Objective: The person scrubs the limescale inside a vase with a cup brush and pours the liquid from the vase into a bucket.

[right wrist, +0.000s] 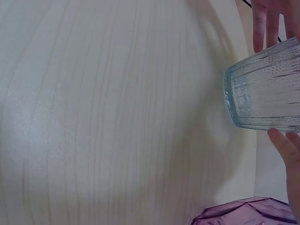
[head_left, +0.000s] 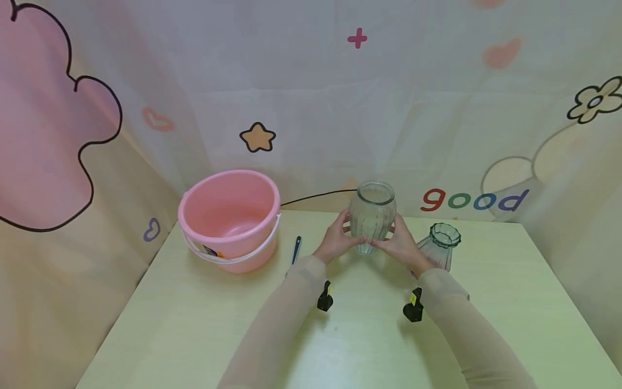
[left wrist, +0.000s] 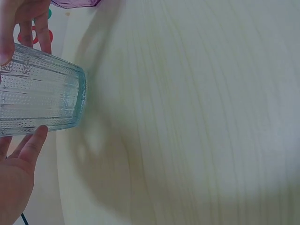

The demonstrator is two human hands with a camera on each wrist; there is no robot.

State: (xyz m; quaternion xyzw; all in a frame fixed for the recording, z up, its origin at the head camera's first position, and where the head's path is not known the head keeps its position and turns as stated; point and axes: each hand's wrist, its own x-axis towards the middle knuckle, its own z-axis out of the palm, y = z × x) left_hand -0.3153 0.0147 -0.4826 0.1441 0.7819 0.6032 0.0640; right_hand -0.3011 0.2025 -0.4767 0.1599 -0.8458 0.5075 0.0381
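Both hands hold a clear ribbed glass vase [head_left: 372,219] upright between them, near the back of the table. The left hand [head_left: 338,237] grips its left side and the right hand [head_left: 399,243] its right side, thumbs at the front. In the left wrist view, the vase's narrow bluish base [left wrist: 79,98] is apart from the tabletop, with a shadow beside it. The right wrist view shows the same base, with fingers [right wrist: 283,145] along the glass. A second glass vase [head_left: 442,243] with a scalloped rim stands right of the right hand, partly hidden by the forearm.
A pink bucket [head_left: 252,247] with a white handle stands at the left of the table [head_left: 340,351]. Between it and the left forearm lies a dark slim tool [head_left: 297,249], its lower end hidden. A printed curtain [head_left: 311,108] hangs behind the table.
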